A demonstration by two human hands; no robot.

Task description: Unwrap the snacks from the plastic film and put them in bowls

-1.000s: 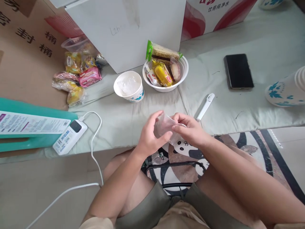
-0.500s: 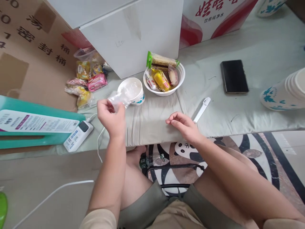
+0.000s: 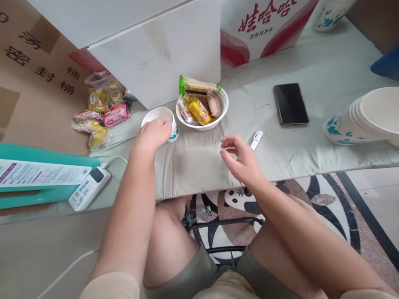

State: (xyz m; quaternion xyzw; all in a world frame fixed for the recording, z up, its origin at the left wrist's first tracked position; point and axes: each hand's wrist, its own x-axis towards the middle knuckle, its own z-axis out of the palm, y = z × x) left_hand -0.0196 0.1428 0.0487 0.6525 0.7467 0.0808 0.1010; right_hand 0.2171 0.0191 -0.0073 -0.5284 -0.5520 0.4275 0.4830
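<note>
My left hand [image 3: 156, 132] reaches into a white paper bowl with blue leaf prints [image 3: 161, 111], palm down over its rim. Its fingertips are hidden inside, so I cannot see whether anything is in them. My right hand [image 3: 238, 160] hovers above the cloth near the table's front edge, fingers loosely curled and apart, holding nothing. Just beyond it lies a slim white handle-like tool [image 3: 257, 139], partly hidden by the hand. Between the hands and farther back, a white bowl [image 3: 225, 109] holds wrapped snacks, among them a yellow-packed one [image 3: 199, 112] and a long green-ended one [image 3: 201, 87].
Several wrapped snacks [image 3: 102, 110] lie at the left by a cardboard box [image 3: 37, 95]. A teal jug [image 3: 46, 199] and a white power bank [image 3: 89, 189] with a cable stand nearer. White boxes [image 3: 174, 54] line the back. At right are a black phone [image 3: 291, 104] and stacked paper bowls [image 3: 358, 118].
My left hand has moved down into the paper bowl; the clear plastic wrapper it held is out of sight. My right hand's fingers have spread a little. The view has shifted slightly.
</note>
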